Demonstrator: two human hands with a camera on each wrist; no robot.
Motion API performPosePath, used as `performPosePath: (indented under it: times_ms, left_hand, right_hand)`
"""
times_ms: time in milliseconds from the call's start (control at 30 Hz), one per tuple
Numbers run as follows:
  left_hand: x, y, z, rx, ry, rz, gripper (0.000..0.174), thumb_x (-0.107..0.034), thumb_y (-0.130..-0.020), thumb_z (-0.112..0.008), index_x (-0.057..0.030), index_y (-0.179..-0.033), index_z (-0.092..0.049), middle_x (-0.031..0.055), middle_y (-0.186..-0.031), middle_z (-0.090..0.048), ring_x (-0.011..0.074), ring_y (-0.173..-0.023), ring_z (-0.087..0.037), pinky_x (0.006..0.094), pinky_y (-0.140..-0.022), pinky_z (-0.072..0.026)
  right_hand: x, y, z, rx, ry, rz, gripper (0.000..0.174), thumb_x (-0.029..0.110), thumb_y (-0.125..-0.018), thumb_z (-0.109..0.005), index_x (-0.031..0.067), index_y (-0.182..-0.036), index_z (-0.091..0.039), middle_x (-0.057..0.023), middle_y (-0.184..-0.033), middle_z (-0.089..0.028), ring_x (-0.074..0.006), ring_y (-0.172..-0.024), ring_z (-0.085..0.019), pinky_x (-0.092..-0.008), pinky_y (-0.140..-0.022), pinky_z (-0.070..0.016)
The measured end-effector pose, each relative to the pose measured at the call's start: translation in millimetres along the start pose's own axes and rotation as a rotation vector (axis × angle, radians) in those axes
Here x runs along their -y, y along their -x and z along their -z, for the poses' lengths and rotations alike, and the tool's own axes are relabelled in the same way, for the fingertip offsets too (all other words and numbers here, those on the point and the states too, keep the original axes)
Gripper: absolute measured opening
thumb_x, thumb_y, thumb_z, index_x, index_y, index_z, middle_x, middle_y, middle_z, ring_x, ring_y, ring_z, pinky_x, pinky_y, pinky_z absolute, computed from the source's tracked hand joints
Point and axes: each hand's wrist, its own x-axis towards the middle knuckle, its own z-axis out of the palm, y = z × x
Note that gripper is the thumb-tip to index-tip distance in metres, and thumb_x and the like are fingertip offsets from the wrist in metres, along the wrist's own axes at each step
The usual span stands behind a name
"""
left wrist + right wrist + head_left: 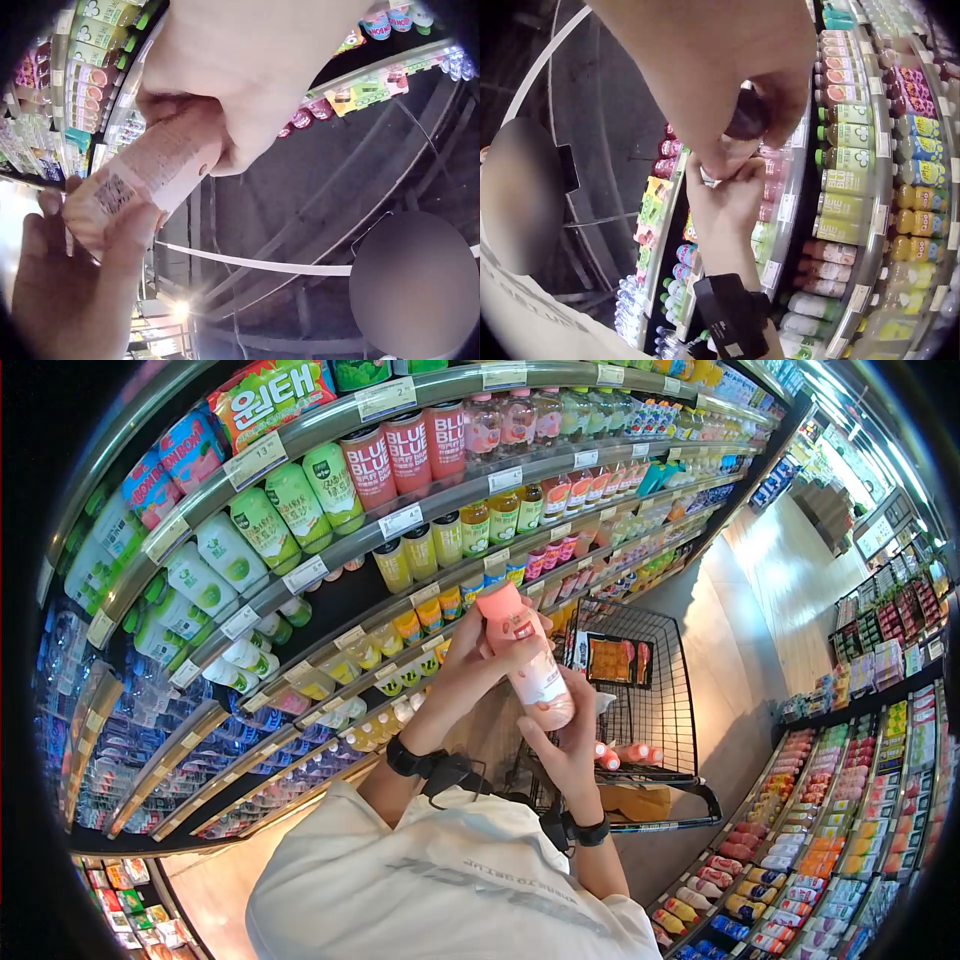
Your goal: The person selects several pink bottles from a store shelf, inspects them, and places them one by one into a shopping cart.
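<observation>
A pink drink bottle [540, 680] with a coral cap is held tilted in front of the chest, cap toward the shelves. My left hand [485, 663] grips it below the cap, thumb across the front. Around its lower end curl the fingers of my right hand [572, 748]. Small print and a square code show on the bottle [169, 161] in the left wrist view, between the left hand [232, 75] and the right hand [79, 277]. In the right wrist view the right hand [720, 67] hides most of the bottle, leaving its dark base [748, 116] visible.
A black wire shopping cart [690, 730] stands just beyond the hands, with a packaged food tray [612, 662], several red-capped bottles [630, 753] and a brown bag [638, 802]. Curved drink shelves [440, 490] run along the left; another stocked shelf [800, 810] is on the right.
</observation>
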Motion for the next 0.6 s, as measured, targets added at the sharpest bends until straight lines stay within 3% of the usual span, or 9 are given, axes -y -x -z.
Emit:
performPosePath:
  times_ms: [33, 133, 167, 367, 600]
  left_hand:
    - [-1, 0, 0, 0.029, -0.004, -0.018, 0.051, -0.012, -0.095, -0.071, -0.0026, -0.138, -0.046, 0.0186, -0.124, -0.067, 0.0265, -0.105, -0.071, 0.0412, -0.093, -0.0593]
    - [-3, 3, -1, 0.092, -0.006, -0.031, 0.054, -0.015, -0.094, -0.072, -0.0029, -0.139, -0.045, 0.0190, -0.126, -0.066, 0.0271, -0.106, -0.071, 0.0412, -0.093, -0.0593]
    - [-6, 4, -3, 0.097, 0.000, -0.017, 0.056, -0.017, -0.093, -0.072, -0.0030, -0.140, -0.045, 0.0191, -0.126, -0.065, 0.0273, -0.106, -0.071, 0.0411, -0.093, -0.0593]
    - [2, 4, 0, 0.092, 0.044, -0.024, 0.060, -0.020, -0.092, -0.072, -0.0028, -0.142, -0.044, 0.0181, -0.123, -0.065, 0.0285, -0.105, -0.071, 0.0424, -0.092, -0.0590]
    - [4, -1, 1, 0.112, 0.063, -0.049, 0.061, -0.017, -0.090, -0.070, -0.0007, -0.143, -0.044, 0.0172, -0.118, -0.065, 0.0293, -0.104, -0.071, 0.0425, -0.090, -0.0592]
  right_hand:
    - [0, 1, -1, 0.014, -0.100, -0.024, 0.053, 0.017, -0.097, -0.073, -0.0008, -0.140, -0.049, -0.0106, -0.124, -0.060, -0.0214, -0.106, -0.064, -0.0333, -0.092, -0.0515]
    - [2, 3, 17, 0.175, -0.399, -0.462, 0.047, 0.027, -0.105, -0.062, -0.0012, -0.139, -0.049, -0.0083, -0.117, -0.063, -0.0158, -0.096, -0.065, -0.0286, -0.082, -0.0524]
    - [0, 0, 18, 0.259, -0.314, -0.384, 0.048, 0.034, -0.109, -0.053, -0.0016, -0.141, -0.048, -0.0061, -0.113, -0.065, -0.0104, -0.088, -0.065, -0.0245, -0.073, -0.0506]
    - [3, 1, 18, 0.188, -0.213, -0.324, 0.047, 0.030, -0.107, -0.057, -0.0013, -0.141, -0.049, -0.0059, -0.116, -0.065, -0.0088, -0.088, -0.063, -0.0228, -0.071, -0.0503]
    - [2, 0, 18, 0.168, -0.237, -0.330, 0.049, 0.023, -0.105, -0.062, -0.0041, -0.143, -0.048, -0.0078, -0.126, -0.062, -0.0111, -0.108, -0.061, -0.0265, -0.087, -0.0527]
